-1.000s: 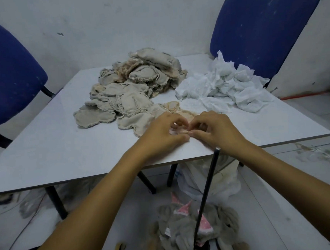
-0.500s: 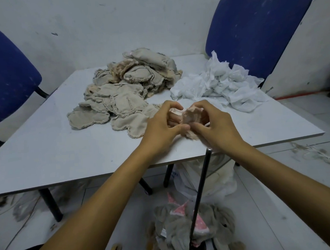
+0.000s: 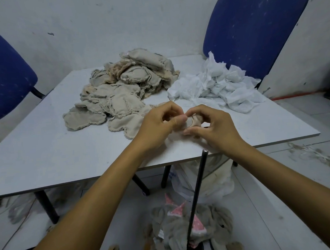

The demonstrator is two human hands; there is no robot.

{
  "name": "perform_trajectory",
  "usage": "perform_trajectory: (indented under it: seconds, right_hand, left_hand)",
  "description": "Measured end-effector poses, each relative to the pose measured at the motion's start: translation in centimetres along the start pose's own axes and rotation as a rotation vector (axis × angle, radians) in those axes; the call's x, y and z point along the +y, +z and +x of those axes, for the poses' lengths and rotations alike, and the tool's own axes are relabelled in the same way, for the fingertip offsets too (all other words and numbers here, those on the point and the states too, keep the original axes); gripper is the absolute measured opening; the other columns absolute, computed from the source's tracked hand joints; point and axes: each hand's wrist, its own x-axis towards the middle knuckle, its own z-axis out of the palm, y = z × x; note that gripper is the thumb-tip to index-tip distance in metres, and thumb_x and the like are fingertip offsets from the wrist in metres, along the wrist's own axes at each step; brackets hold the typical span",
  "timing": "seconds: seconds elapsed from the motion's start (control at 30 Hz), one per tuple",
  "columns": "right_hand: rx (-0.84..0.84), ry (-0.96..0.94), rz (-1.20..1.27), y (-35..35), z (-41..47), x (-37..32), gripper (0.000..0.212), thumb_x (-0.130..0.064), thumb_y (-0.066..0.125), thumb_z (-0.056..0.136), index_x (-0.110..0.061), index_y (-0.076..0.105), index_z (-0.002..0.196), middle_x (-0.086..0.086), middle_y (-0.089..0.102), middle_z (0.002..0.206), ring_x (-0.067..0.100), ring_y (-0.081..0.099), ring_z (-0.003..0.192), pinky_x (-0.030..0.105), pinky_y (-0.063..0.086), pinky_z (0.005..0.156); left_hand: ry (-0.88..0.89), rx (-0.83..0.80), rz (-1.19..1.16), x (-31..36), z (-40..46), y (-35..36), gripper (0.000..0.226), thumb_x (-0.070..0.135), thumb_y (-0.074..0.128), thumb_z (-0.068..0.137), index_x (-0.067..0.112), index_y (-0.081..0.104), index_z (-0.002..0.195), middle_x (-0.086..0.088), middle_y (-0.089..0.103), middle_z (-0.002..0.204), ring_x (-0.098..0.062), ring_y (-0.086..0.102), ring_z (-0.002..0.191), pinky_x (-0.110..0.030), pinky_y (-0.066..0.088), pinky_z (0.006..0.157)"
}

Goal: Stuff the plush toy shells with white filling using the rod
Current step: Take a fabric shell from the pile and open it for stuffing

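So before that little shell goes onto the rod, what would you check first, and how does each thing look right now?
1. Shell held firmly: ok. The left hand and right hand both pinch the small plush shell.
2. Shell's opening spread: cannot tell; fingers hide it.
3. Rod within reach: ok. The black rod stands upright just below the hands.
4. Rod tip free: ok; nothing sits on it.
5. Filling at hand: ok. The white filling is heaped on the table.
6. More shells ready: ok. The pile of shells lies beside it.
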Motion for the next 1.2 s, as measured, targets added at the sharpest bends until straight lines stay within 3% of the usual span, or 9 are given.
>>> perform_trajectory:
  seconds: [0.13, 0.27, 0.37, 0.5, 0.63, 0.8, 0.9, 1.07, 1.2]
  right_hand:
    - [0.026, 0.021, 0.051, -0.3, 0.1, 0.0, 0.037, -0.018, 0.091, 0.066, -0.031, 0.068, 0.092, -0.013, 0.068, 0.087, 0.006, 0.062, 0.080, 0.016, 0.050, 0.066]
    - [-0.013, 0.030, 0.113, -0.3, 0.1, -0.2, 0.044, -0.012, 0.091, 0.065, -0.025, 0.065, 0.097, -0.008, 0.062, 0.080, 0.004, 0.058, 0.071, 0.017, 0.050, 0.061]
    - [-0.048, 0.031, 0.222, -0.4, 0.1, -0.3, 0.034, -0.006, 0.086, 0.073, -0.019, 0.065, 0.097, 0.010, 0.064, 0.085, 0.023, 0.063, 0.072, 0.028, 0.056, 0.060]
    - [-0.098, 0.026, 0.300, -0.6, 0.0, -0.6, 0.031, -0.008, 0.083, 0.078, -0.020, 0.067, 0.101, 0.004, 0.067, 0.087, 0.025, 0.065, 0.070, 0.027, 0.056, 0.058]
    - [-0.222, 0.133, 0.438, -1.3, 0.4, -0.6, 0.027, -0.018, 0.083, 0.078, -0.012, 0.066, 0.098, 0.001, 0.068, 0.083, 0.011, 0.065, 0.071, 0.023, 0.051, 0.059]
    - [-0.439, 0.341, 0.758, -2.0, 0.7, -0.5, 0.036, -0.022, 0.087, 0.070, -0.009, 0.066, 0.095, 0.008, 0.069, 0.087, 0.017, 0.066, 0.082, 0.025, 0.054, 0.071]
    - [-0.260, 0.399, 0.783, -1.5, 0.9, -0.5, 0.006, -0.009, 0.074, 0.081, -0.010, 0.068, 0.080, 0.009, 0.066, 0.078, 0.021, 0.066, 0.078, 0.032, 0.057, 0.072]
    - [0.082, 0.418, 0.487, -0.3, 1.1, -0.5, 0.027, -0.011, 0.079, 0.082, -0.014, 0.059, 0.064, 0.004, 0.058, 0.060, 0.017, 0.061, 0.058, 0.026, 0.050, 0.047]
    - [0.140, 0.350, 0.314, 0.3, 1.0, -0.5, 0.025, -0.020, 0.077, 0.085, -0.010, 0.058, 0.072, 0.010, 0.055, 0.067, 0.024, 0.058, 0.063, 0.039, 0.055, 0.057]
  left_hand:
    - [-0.035, -0.081, 0.004, 0.1, 0.0, -0.6, 0.024, 0.013, 0.078, 0.081, 0.011, 0.067, 0.103, -0.012, 0.057, 0.094, -0.023, 0.053, 0.079, -0.052, 0.053, 0.071]
    - [-0.051, -0.119, -0.062, 0.3, -0.1, -0.8, 0.019, 0.001, 0.074, 0.084, 0.013, 0.066, 0.097, -0.022, 0.054, 0.094, -0.023, 0.051, 0.072, -0.037, 0.052, 0.055]
    - [-0.145, -0.145, -0.227, 0.5, -0.3, -0.6, 0.016, -0.001, 0.070, 0.086, 0.012, 0.062, 0.092, -0.013, 0.056, 0.084, -0.024, 0.049, 0.069, -0.028, 0.044, 0.054]
    - [-0.155, -0.132, -0.255, 0.5, -0.4, -0.2, 0.006, 0.008, 0.067, 0.090, 0.012, 0.064, 0.087, 0.000, 0.062, 0.068, -0.011, 0.049, 0.055, -0.024, 0.040, 0.054]
    - [-0.183, -0.097, -0.319, 0.7, -0.5, 0.6, 0.019, 0.024, 0.071, 0.087, 0.019, 0.062, 0.071, -0.009, 0.053, 0.072, -0.023, 0.044, 0.065, -0.025, 0.034, 0.055]
    - [-0.259, 0.013, -0.467, 1.0, -0.1, 1.5, 0.032, 0.034, 0.071, 0.078, 0.019, 0.048, 0.061, -0.002, 0.041, 0.064, -0.013, 0.038, 0.055, -0.025, 0.028, 0.049]
    - [-0.269, -0.042, -0.534, 1.0, -0.3, 1.6, 0.027, 0.029, 0.073, 0.081, 0.017, 0.051, 0.069, -0.007, 0.047, 0.074, -0.015, 0.042, 0.064, -0.022, 0.038, 0.052]
    - [-0.106, -0.016, -0.218, 0.9, -0.5, 1.6, 0.011, 0.010, 0.069, 0.085, 0.005, 0.059, 0.083, -0.015, 0.050, 0.081, -0.022, 0.048, 0.065, -0.036, 0.040, 0.055]
    - [-0.042, 0.026, -0.083, 0.8, -0.8, 1.2, 0.013, 0.009, 0.071, 0.085, 0.001, 0.061, 0.090, -0.008, 0.059, 0.085, -0.022, 0.059, 0.080, -0.046, 0.051, 0.070]
